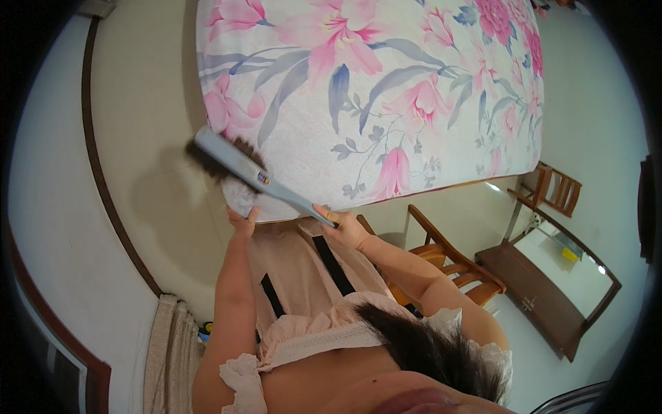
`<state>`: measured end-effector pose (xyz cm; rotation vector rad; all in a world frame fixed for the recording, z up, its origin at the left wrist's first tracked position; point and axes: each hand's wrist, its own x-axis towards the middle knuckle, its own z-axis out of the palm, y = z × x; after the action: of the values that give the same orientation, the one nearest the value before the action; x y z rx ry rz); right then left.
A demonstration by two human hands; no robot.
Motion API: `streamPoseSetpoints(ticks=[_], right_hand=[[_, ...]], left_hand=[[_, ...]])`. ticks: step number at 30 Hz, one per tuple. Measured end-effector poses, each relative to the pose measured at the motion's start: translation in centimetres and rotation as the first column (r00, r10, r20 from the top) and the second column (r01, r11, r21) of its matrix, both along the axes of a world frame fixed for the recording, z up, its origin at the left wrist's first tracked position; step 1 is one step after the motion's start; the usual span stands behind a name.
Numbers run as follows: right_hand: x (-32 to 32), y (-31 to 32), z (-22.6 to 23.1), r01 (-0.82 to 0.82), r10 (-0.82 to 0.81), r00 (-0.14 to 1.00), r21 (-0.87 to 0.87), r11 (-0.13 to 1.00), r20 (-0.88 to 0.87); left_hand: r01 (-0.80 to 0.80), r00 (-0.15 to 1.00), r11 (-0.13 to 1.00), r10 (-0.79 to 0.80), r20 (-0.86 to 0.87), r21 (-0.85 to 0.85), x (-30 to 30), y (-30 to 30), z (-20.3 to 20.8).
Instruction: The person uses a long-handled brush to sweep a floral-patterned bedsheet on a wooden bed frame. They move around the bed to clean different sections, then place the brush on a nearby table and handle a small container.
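From mid-view, the bed [372, 103] lies at twelve o'clock. The brush [231, 157] crosses its eight o'clock corner, left hand [243, 222] at the brush head's six, right hand [347, 232] on the handle's four o'clock end. At four stands a chair [429, 255], the dressing table [531, 297] beyond.

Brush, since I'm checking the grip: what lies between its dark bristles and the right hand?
In the head view, its grey handle slants between the bristles and the right hand.
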<state>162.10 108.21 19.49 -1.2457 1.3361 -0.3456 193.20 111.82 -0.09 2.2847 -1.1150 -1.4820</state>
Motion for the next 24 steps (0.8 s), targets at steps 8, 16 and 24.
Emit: streamPoseSetpoints(ticks=[8, 16, 24], right_hand=[[-7.7, -0.1, 4.1, 0.357, -0.444, 0.801, -0.276, 0.892, -0.401], [-20.6, -4.9, -3.9, 0.799, -0.846, 0.292, -0.373, 0.472, -0.446], [-2.1, 5.2, -1.9, 0.052, 0.073, 0.889, 0.257, 0.965, -0.451]], left_hand=[[-0.74, 0.497, 0.564, 0.826, -0.267, 0.366, 1.6, -2.2, 4.3], [-0.816, 0.441, 0.471, 0.882, -0.165, 0.336, 4.4, -1.1, -2.1], [-0.838, 0.546, 0.545, 0.834, 0.074, 0.04, 3.8, -0.7, -2.5]])
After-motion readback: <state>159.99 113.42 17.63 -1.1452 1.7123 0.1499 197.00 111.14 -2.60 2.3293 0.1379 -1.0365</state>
